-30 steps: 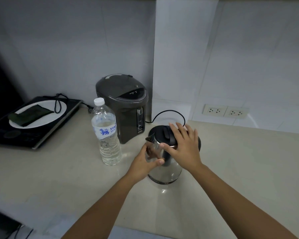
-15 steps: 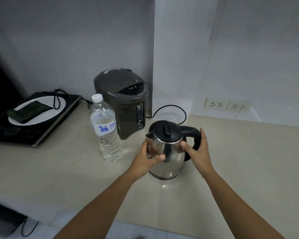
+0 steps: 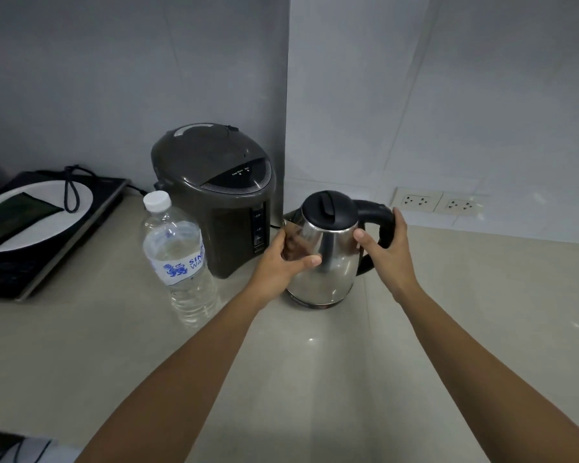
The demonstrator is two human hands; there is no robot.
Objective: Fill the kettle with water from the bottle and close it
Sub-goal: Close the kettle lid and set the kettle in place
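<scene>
At the far left, a black cooktop (image 3: 47,242) lies flat on the pale surface (image 3: 315,379), carrying a white plate (image 3: 20,235) with a dark folded cloth (image 3: 10,217) on it and a looped black cord (image 3: 70,192) draped over the plate's rim. Next comes a clear bottle (image 3: 178,259), upright, its white cap (image 3: 155,199) on and a blue-printed label around its middle; water shows inside it. Just behind and to the right of the bottle stands a dark grey water boiler (image 3: 214,198) against the wall, lid down.

Right of the boiler, the steel kettle (image 3: 325,259) stands upright on the surface, its black lid (image 3: 328,208) shut and its black handle (image 3: 375,212) pointing right. The left hand (image 3: 281,262) cups the kettle's spout side, thumb laid across the front of the steel body and the fingers wrapped round behind, so its grip is pressed against the kettle wall. The right hand (image 3: 390,252) meets the kettle from the other side: its thumb presses the steel just under the lid, while the fingers curl round the handle, a grip closed on the handle. Both forearms reach in from the bottom edge.

Farther right, two white wall sockets (image 3: 438,202) sit side by side low on the tiled wall, well apart from the kettle.
</scene>
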